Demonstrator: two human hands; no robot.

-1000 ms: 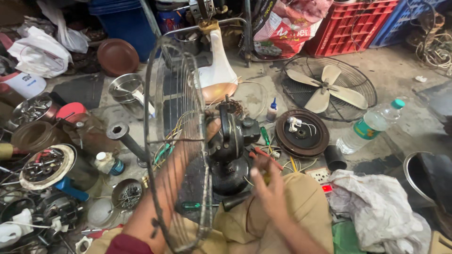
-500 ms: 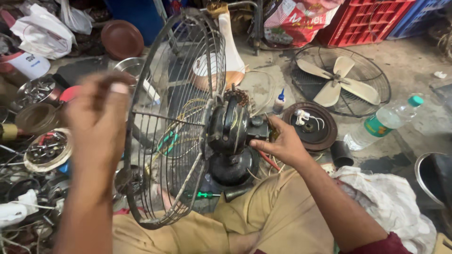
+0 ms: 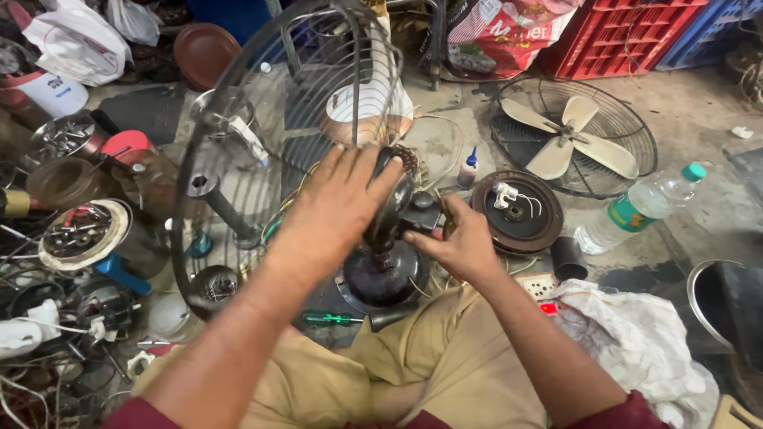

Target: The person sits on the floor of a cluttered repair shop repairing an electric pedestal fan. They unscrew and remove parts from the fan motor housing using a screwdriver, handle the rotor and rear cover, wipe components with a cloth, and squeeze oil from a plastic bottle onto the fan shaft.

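Observation:
A black fan motor [image 3: 395,208] stands on its round black base [image 3: 385,278] between my knees, with a wire fan guard [image 3: 238,135] fixed to its front and tilted left. My left hand [image 3: 338,202] is laid over the top of the motor housing, fingers curled on it. From the right, my right hand [image 3: 457,238] grips the rear of the motor near its neck. A green-handled screwdriver [image 3: 330,318] lies on my lap just under the base.
Right of the motor lie a dark round motor cover [image 3: 517,213], a fan guard with cream blades [image 3: 574,137], a plastic water bottle [image 3: 640,208] and a white rag [image 3: 636,342]. A small glue bottle [image 3: 470,167] stands behind. Tins of screws and scrap parts [image 3: 79,230] crowd the left.
The left hand came down from the guard's front rim onto the motor housing. The guard and motor have turned, and the right hand stays at the motor's rear.

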